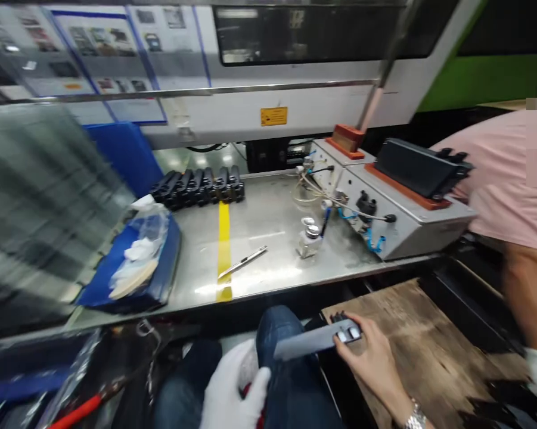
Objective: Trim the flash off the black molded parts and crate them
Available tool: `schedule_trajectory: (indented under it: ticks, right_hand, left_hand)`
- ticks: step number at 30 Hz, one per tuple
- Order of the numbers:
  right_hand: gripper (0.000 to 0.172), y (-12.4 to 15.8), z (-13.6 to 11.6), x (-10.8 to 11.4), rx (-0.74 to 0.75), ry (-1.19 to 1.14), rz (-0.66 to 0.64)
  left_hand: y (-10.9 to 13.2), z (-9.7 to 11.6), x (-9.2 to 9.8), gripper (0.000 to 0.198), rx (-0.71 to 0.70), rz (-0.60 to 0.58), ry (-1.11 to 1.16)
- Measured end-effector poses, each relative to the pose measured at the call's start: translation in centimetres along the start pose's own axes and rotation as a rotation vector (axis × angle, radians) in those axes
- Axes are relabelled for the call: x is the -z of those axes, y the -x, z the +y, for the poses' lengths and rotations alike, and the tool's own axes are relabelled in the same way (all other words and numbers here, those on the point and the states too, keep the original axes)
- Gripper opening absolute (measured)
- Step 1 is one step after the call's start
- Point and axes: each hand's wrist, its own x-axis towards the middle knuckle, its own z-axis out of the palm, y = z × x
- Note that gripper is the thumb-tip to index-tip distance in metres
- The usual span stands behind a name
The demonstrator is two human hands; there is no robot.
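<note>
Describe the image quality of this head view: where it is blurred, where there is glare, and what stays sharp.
Head view: the left edge smears into motion streaks, and the posters up top are soft; glare pools on the steel bench near the yellow stripe; the right hand with its grey strip part, the gloved left hand and the utility knife read fairly sharp; straight rails bow slightly.

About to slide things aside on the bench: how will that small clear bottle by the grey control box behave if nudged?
The small clear bottle stands upright with a capped top, so a high push would probably tip it. It looks like glass, so likely fragile and fairly slick on the shiny steel bench. The hoses lie close, and might snag it.
</note>
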Motion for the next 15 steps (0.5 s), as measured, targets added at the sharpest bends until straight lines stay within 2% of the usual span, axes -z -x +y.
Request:
schedule_trajectory:
  ticks: [2,3,4,6,8,10,11,13,15]
  right_hand:
    - [0.041,1.1,-4.4,-1.9,0.229,-0.056,-0.137]
    - [0.041,1.5,-6.3,-2.8,0.337,-0.085,-0.205]
    - [0.044,1.6,-7.9,-3.6,0.437,-0.115,-0.278]
    - [0.051,0.6,-10.3,-5.2,0.606,-0.167,-0.423]
    - [0.046,-2.2,-11.8,-7.1,0.707,-0.192,-0.536]
    - [0.032,-6.3,-12.5,-9.4,0.724,-0.170,-0.572]
    - [0.033,-8.6,-12.7,-10.6,0.711,-0.145,-0.564]
    - [0.033,-12.6,-12.9,-13.1,0.676,-0.079,-0.532]
    - [0.026,-15.5,-13.1,-15.2,0.657,-0.015,-0.519]
  left_hand:
    - [0.1,0.5,-2.3,0.062,-0.124,-0.194,-0.118]
    - [0.0,0.7,-2.8,0.062,-0.102,-0.288,-0.173]
    - [-0.1,0.9,-2.8,0.053,0.021,-0.320,-0.205]
    - [-0.3,1.2,-1.4,0.037,0.299,-0.388,-0.114]
    - [-0.2,1.2,1.3,0.037,0.487,-0.350,0.152]
    - [0.3,0.9,4.2,0.049,0.614,-0.239,0.399]
    - [0.6,0.7,5.5,0.053,0.661,-0.180,0.478]
    - [1.5,0.3,7.1,0.058,0.728,-0.091,0.579]
    - [2.2,0.1,7.7,0.062,0.749,-0.012,0.649]
